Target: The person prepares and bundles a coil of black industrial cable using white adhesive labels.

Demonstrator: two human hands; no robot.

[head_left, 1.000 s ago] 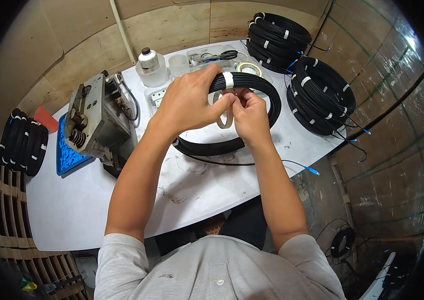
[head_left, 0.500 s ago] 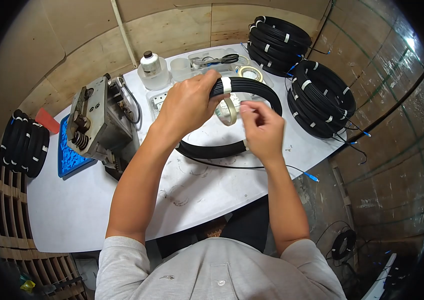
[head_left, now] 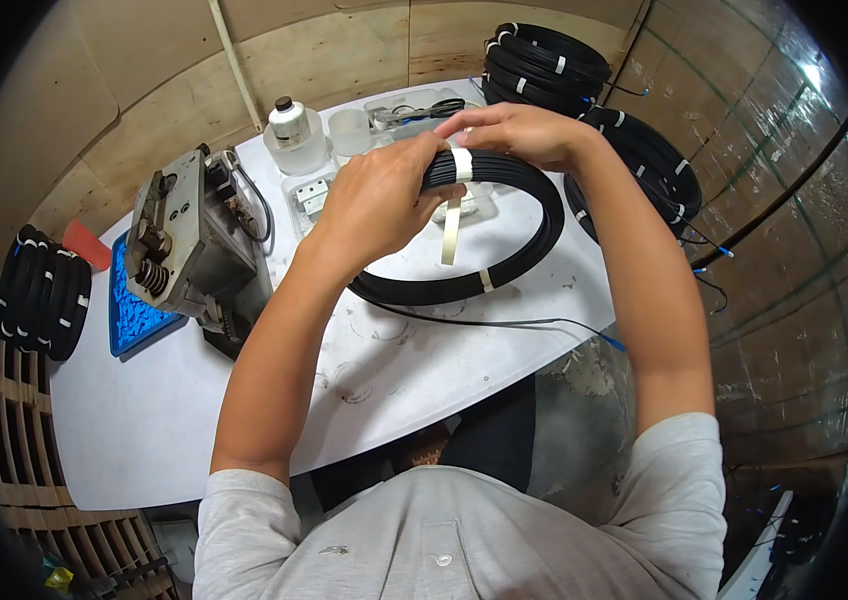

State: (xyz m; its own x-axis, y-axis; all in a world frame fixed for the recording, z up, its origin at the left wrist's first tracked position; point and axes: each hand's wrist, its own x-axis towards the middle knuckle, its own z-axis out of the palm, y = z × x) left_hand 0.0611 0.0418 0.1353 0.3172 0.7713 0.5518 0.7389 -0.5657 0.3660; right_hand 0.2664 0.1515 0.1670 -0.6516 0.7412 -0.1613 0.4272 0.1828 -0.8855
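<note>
While in left hand (head_left: 382,195), one coil (head_left: 429,291).

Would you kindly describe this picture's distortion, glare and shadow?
Head view: fisheye distortion curves the wooden wall, with black corners; head view: a glare spot on the shiny wrap, upper right; head view: soft shadow on the white table below the black cable coil.

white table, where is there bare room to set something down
Between the blue tray and the table's near edge, and between the held coil and that edge. Crowded: the far side, with bottle, cup and stacked coils.
</note>
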